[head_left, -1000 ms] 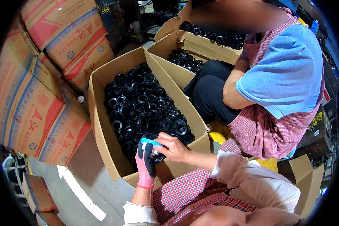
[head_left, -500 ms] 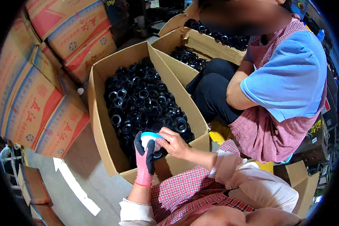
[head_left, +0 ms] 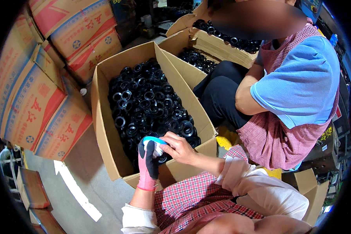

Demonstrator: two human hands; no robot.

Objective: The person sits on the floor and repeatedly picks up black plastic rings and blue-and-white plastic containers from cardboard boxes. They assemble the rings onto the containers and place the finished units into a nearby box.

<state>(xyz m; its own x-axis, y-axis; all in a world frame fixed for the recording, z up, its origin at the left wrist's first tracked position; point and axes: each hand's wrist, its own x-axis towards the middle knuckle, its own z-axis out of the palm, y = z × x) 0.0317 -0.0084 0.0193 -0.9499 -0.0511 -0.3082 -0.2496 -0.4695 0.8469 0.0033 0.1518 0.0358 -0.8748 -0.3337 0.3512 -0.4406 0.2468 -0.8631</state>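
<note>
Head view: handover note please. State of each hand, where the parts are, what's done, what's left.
Left hand: in a pink and black glove, gripping a blue roll of tape over the near edge of the open carton.
Right hand: bare, fingers on the white tape end and a black ring fitting between the hands.
Parts: the carton is full of loose black ring fittings. A co-worker sits to the right beside more cartons of them.
Done: cannot tell how many are wrapped.
Left: judging by the full carton, most of it.
</note>
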